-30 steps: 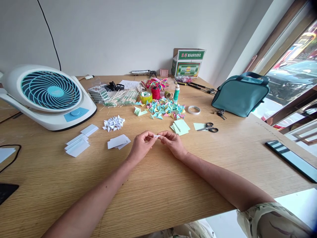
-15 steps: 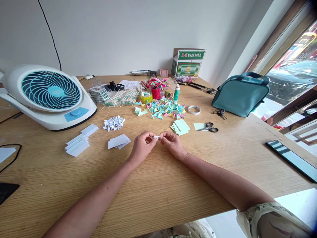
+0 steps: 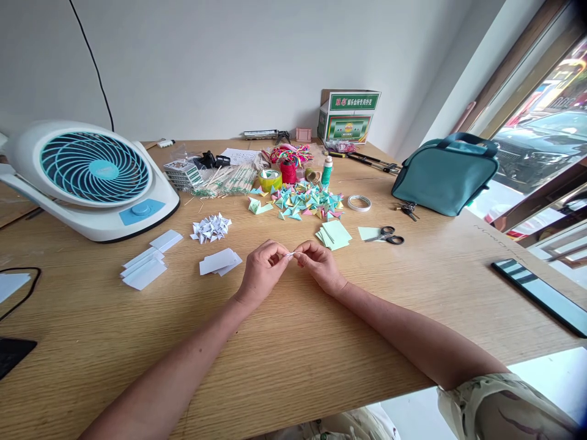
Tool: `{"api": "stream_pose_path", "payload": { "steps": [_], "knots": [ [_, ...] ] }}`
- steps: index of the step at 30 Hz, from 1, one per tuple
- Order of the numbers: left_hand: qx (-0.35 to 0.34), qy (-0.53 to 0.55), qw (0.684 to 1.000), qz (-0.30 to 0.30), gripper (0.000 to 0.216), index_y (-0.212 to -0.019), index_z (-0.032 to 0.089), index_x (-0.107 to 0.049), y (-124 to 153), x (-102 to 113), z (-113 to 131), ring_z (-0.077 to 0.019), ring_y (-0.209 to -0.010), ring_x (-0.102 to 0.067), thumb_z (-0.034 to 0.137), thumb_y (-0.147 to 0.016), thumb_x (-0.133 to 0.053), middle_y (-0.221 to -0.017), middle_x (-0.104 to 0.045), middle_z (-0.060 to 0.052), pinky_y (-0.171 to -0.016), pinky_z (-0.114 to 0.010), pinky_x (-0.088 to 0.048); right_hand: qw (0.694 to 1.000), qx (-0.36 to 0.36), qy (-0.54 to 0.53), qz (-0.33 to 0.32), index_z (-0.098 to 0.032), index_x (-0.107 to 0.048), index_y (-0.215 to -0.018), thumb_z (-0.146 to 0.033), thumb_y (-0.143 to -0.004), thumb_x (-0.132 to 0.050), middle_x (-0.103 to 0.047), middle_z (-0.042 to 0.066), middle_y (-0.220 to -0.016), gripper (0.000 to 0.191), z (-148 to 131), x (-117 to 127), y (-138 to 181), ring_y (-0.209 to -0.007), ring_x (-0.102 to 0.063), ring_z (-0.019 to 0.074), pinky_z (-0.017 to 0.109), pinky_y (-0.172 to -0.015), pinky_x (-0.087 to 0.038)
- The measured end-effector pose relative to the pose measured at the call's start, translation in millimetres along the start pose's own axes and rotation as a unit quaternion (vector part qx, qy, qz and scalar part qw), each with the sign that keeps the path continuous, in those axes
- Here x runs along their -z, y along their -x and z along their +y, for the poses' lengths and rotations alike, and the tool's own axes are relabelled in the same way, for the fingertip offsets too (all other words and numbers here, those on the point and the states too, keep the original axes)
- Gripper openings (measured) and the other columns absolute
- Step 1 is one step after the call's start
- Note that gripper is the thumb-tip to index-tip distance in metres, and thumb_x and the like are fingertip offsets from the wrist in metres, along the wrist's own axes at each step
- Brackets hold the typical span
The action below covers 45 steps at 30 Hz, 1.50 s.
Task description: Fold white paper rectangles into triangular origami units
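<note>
Between my fingertips is a small folded piece of white paper (image 3: 290,254), mostly hidden by the fingers. My left hand (image 3: 265,267) pinches its left end, and my right hand (image 3: 321,266) pinches the right end. Just left of my left hand lie several white paper slips (image 3: 220,261). Behind them is a heap of small folded white paper pieces (image 3: 211,228). A stack of pale green paper (image 3: 334,234) sits beyond my right hand, near black-handled scissors (image 3: 389,236) resting on another green sheet. Coloured folded paper triangles (image 3: 307,201) are piled farther back.
A white fan (image 3: 103,177) stands at the left, with more white slips (image 3: 144,267) before it. Tape rolls, red thread (image 3: 288,172), a glue bottle (image 3: 327,172) and bundled sticks (image 3: 229,179) line the back. A teal bag (image 3: 447,174), keys (image 3: 407,210) and a phone (image 3: 541,293) are right.
The white paper between my fingertips shows slightly less and looks narrower. Both hands hold nearly the same position; the things on the table have not moved.
</note>
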State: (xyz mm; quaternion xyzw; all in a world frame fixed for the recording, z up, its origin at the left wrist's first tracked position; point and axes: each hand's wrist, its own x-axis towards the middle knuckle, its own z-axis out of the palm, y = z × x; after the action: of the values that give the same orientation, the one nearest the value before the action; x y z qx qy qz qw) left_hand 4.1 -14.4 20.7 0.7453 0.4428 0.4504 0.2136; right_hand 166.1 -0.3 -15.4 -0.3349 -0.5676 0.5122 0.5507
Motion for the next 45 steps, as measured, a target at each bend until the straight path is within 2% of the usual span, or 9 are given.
{"api": "stream_pose_path", "payload": {
  "steps": [5, 11, 16, 20, 28, 34, 38, 42, 45],
  "knots": [
    [0.011, 0.032, 0.999, 0.0, 0.009, -0.088, 0.02, -0.065, -1.6, 0.7, -2.2, -0.0136, -0.077, -0.061, 0.026, -0.085, -0.059, -0.099, -0.066, -0.005, -0.064, -0.023, -0.048, 0.999, 0.002, 0.011, 0.037, -0.018, -0.063, -0.077, -0.048, -0.074, -0.071, -0.056, -0.001, -0.068, 0.03, 0.4, 1.0, -1.8, -0.062, -0.047, 0.011, 0.026, -0.059, -0.04],
    [-0.02, -0.014, 1.0, 0.011, 0.011, -0.079, 0.02, -0.061, 0.1, 1.2, 1.7, -0.0147, -0.079, -0.06, 0.022, -0.088, -0.055, -0.089, -0.064, -0.005, -0.061, -0.022, -0.047, 0.999, -0.028, -0.018, 0.022, -0.019, -0.067, -0.085, -0.048, -0.07, -0.075, -0.062, 0.001, -0.075, 0.034, -2.7, -1.4, -2.1, -0.062, -0.048, 0.0105, 0.025, -0.058, -0.041],
    [-0.093, -0.098, 0.991, -0.003, 0.016, -0.086, 0.021, -0.062, 4.7, 0.5, -0.6, -0.0174, -0.094, -0.061, 0.016, -0.09, -0.047, -0.096, -0.063, -0.006, -0.082, -0.029, -0.049, 0.998, -0.054, -0.042, -0.016, -0.02, -0.067, -0.086, -0.049, -0.07, -0.075, -0.062, 0.0, -0.073, 0.034, -4.1, -3.8, -0.6, -0.061, -0.051, 0.0107, 0.026, -0.06, -0.044],
    [-0.146, -0.137, 0.98, -0.022, 0.021, -0.099, 0.022, -0.061, 6.9, -0.7, -5.5, -0.0178, -0.1, -0.06, 0.013, -0.091, -0.044, -0.102, -0.062, -0.007, -0.09, -0.031, -0.047, 0.994, -0.074, -0.083, -0.01, -0.02, -0.07, -0.088, -0.044, -0.068, -0.078, -0.065, 0.0, -0.079, 0.032, -4.2, -4.4, 0.7, -0.063, -0.053, 0.0103, 0.026, -0.063, -0.045],
    [-0.139, -0.24, 0.96, -0.022, 0.019, -0.092, 0.021, -0.062, 10.2, 0.6, -11.1, -0.0166, -0.086, -0.062, 0.017, -0.093, -0.044, -0.089, -0.062, -0.006, -0.08, -0.027, -0.049, 0.978, -0.134, -0.158, 0.007, -0.02, -0.072, -0.094, -0.041, -0.066, -0.08, -0.065, 0.001, -0.079, 0.036, -6.5, -8.9, 6.7, -0.071, -0.055, 0.0113, 0.027, -0.071, -0.048],
    [-0.136, -0.171, 0.975, -0.035, 0.023, -0.099, 0.023, -0.06, 9.7, -3.4, -7.9, -0.0182, -0.098, -0.061, 0.01, -0.089, -0.044, -0.102, -0.061, -0.006, -0.089, -0.03, -0.049, 0.988, -0.085, -0.13, 0.0, -0.022, -0.069, -0.107, -0.04, -0.068, -0.078, -0.065, 0.002, -0.091, 0.044, -0.1, -10.2, 7.1, -0.077, -0.055, 0.0122, 0.027, -0.075, -0.049],
    [-0.088, -0.091, 0.992, -0.021, 0.024, -0.1, 0.021, -0.059, 6.9, -5.2, -2.4, -0.0191, -0.101, -0.06, 0.008, -0.085, -0.046, -0.102, -0.06, -0.007, -0.084, -0.03, -0.051, 0.998, -0.022, -0.056, -0.012, -0.024, -0.065, -0.116, -0.04, -0.076, -0.072, -0.062, 0.001, -0.086, 0.044, 5.5, -6.9, 5.3, -0.077, -0.056, 0.0131, 0.029, -0.075, -0.049],
    [-0.011, -0.04, 0.999, -0.005, 0.009, -0.088, 0.02, -0.06, 2.4, -4.2, -1.7, -0.0157, -0.081, -0.062, 0.017, -0.086, -0.052, -0.094, -0.064, -0.005, -0.073, -0.026, -0.05, 0.994, 0.065, 0.079, -0.026, -0.025, -0.062, -0.122, -0.034, -0.083, -0.066, -0.058, 0.005, -0.093, 0.041, 9.7, -3.3, 6.0, -0.077, -0.055, 0.0143, 0.03, -0.073, -0.048],
    [0.038, -0.006, 0.999, -0.019, 0.006, -0.085, 0.019, -0.062, -1.4, -2.1, -5.3, -0.0122, -0.067, -0.06, 0.023, -0.085, -0.057, -0.09, -0.066, -0.003, -0.065, -0.024, -0.048, 0.986, 0.084, 0.136, -0.043, -0.024, -0.059, -0.127, -0.033, -0.087, -0.061, -0.058, 0.006, -0.097, 0.041, 8.7, -1.7, 7.1, -0.079, -0.056, 0.0157, 0.031, -0.072, -0.048]
  ]
}}
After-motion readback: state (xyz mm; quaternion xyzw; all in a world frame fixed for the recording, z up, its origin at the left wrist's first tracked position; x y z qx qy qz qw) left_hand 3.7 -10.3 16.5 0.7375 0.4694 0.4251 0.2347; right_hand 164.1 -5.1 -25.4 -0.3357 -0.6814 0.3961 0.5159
